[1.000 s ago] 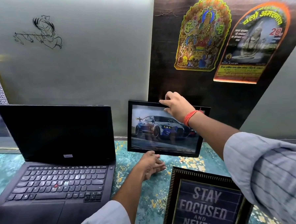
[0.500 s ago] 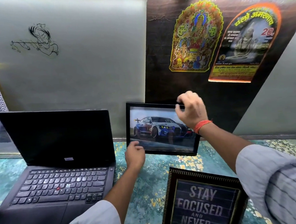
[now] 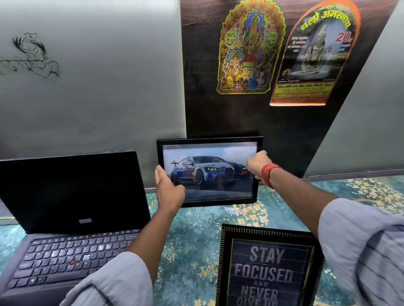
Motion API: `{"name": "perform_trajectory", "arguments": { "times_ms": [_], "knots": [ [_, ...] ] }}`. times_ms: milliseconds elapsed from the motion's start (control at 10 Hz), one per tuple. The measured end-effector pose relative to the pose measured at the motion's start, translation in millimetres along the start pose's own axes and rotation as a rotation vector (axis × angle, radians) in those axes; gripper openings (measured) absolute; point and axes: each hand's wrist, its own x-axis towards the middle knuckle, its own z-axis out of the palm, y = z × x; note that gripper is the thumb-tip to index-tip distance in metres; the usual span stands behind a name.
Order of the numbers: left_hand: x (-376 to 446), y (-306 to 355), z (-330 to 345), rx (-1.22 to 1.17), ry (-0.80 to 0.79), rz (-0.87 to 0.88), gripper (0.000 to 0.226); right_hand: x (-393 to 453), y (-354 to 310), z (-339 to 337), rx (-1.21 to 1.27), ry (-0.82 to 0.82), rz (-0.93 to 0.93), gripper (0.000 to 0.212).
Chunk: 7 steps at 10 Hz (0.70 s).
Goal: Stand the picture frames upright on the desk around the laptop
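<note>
We held the car frame [image 3: 211,171] right of the laptop [image 3: 68,206], both hands' fingers [image 3: 161,176] grasping its sides; next we must let go gently.

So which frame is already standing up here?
The car frame, upright against the wall right of the laptop, a hand on each side. The quote frame lies flat on the desk nearer the camera.

quote frame [image 3: 268,271] cut off below, laptop [image 3: 67,230] cropped left
</note>
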Motion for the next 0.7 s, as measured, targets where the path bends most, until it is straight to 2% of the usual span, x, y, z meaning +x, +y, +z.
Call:
{"name": "perform_trajectory", "arguments": {
  "times_ms": [100, 300, 500, 600, 700],
  "knots": [
    [0, -2, -3, -0.021, 0.023, 0.010, 0.086, 3, 0, 0, -0.080, -0.018, -0.063, 0.049],
    [2, -6, -7, 0.015, -0.017, 0.013, 0.089, 7, 1, 2, -0.157, -0.051, -0.068, 0.048],
    [3, -4, -13, 0.007, -0.067, 0.017, 0.093, 6, -4, 1, -0.107, -0.062, -0.011, 0.053],
    [-1, 4, -17, -0.025, -0.046, 0.028, 0.098, 1, -6, 3, -0.012, -0.007, 0.052, 0.079],
    [-14, 31, -23, -0.112, -0.005, 0.101, 0.085, -20, -17, 3, 0.058, 0.025, 0.029, 0.085]
  ]
}}
